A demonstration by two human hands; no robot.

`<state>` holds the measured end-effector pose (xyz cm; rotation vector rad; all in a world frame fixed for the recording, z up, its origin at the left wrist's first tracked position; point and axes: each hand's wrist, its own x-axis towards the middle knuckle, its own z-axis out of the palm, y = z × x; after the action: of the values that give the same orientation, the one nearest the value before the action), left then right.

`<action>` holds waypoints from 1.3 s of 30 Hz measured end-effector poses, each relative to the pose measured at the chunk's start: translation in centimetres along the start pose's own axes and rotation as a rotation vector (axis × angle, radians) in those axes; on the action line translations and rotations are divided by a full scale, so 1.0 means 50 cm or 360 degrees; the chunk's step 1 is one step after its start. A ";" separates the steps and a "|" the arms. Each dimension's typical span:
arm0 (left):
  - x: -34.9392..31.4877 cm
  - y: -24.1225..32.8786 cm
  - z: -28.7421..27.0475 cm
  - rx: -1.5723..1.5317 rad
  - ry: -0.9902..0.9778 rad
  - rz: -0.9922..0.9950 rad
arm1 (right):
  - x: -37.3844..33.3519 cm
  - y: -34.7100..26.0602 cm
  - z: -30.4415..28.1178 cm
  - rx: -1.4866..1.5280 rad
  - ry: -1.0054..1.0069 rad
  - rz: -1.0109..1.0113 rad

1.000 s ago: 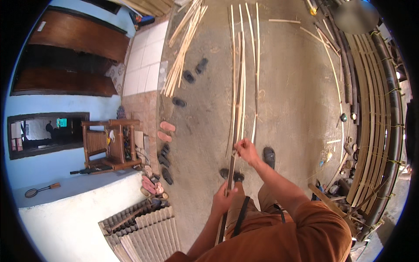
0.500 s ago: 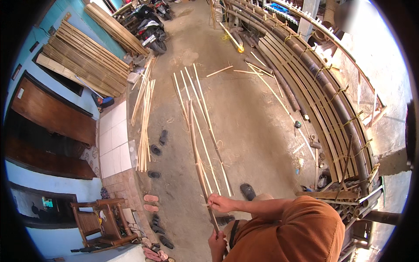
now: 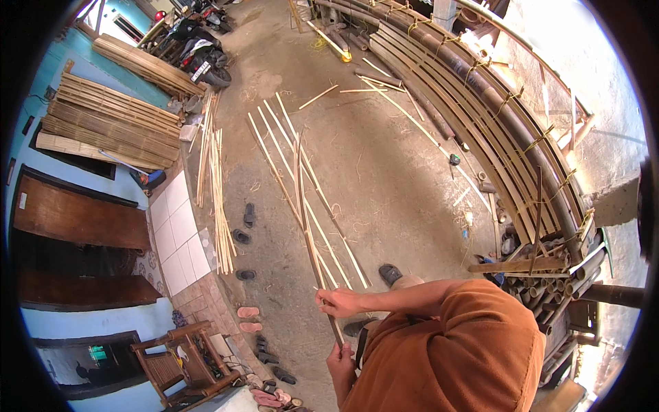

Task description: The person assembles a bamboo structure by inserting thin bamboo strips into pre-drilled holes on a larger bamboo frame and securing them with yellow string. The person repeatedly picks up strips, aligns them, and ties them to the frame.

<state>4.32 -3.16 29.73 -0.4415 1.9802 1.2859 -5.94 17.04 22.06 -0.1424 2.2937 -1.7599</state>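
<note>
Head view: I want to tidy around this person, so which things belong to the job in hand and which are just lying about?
Likely the job:
long strip, in the left hand, with the right hand at it
loose strips on the ground ahead
perhaps the pale bundle

Apparently just there:
pink sandals
dark sandals
chair
motorbikes

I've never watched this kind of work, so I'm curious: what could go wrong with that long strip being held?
The long strip might splinter into the bare right fingers or left fingers. In view, its far part overlaps pale strips and might catch them. The right foot's sandal is near one strip's end, so a step could trip.
</note>
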 end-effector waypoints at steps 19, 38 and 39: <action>0.074 -0.009 -0.028 0.0701 0.0135 0.0256 | -0.077 0.157 -0.007 0.0103 -0.0087 0.0650; 0.042 -0.009 0.005 0.0062 0.0000 0.0172 | -0.082 -0.025 -0.025 0.0288 -0.1172 -0.0589; 0.083 -0.037 -0.018 0.0139 0.0044 0.0409 | -0.103 -0.011 -0.024 0.0537 -0.1334 -0.0563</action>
<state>2.30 -4.40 25.73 -0.1666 2.1603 1.3461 -1.31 19.19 23.56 -1.0454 1.4115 -1.7321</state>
